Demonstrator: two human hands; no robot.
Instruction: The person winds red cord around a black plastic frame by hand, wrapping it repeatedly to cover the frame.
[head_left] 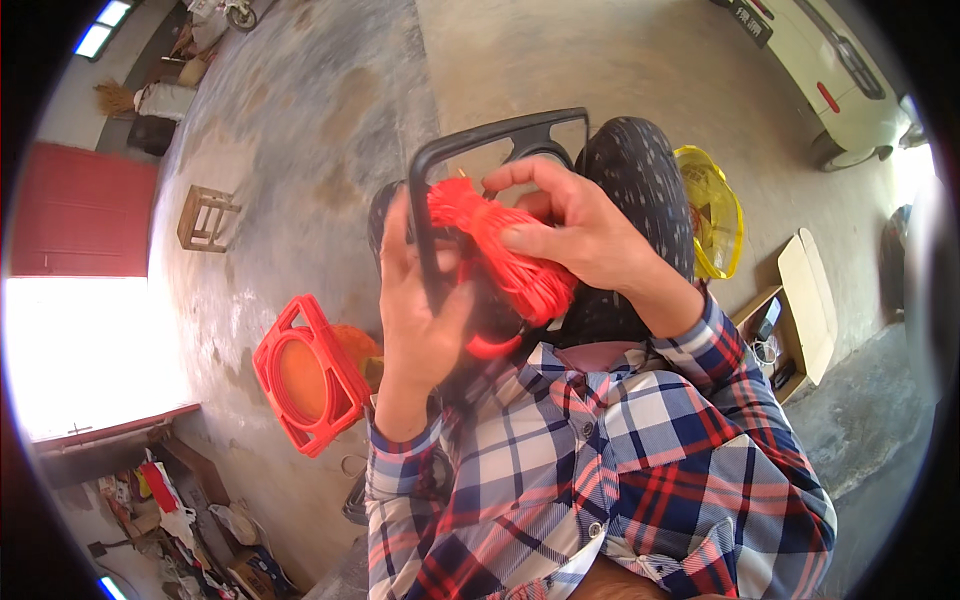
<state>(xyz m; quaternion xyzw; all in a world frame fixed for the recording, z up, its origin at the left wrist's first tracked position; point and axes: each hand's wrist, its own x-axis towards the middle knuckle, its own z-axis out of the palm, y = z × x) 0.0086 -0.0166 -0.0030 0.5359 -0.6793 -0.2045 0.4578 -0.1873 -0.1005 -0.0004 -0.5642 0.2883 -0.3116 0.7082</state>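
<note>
A bundle of bright red cord, tied round near its upper left end, lies slantwise over my lap. My right hand grips it, thumb pressed on top and index finger reaching over its far side. Behind and around the bundle is a black plastic frame with rounded corners, standing between my knees. My left hand is wrapped round the left bar of this frame, slightly blurred, some fingers behind the bar. Below the bundle, a curved red piece shows by my left hand; the rest of it is hidden.
Red plastic frames lie on the floor to my left, near a small wooden stool. On my right are a yellow mesh basket and an open cardboard box holding small items. A parked vehicle stands at the far right.
</note>
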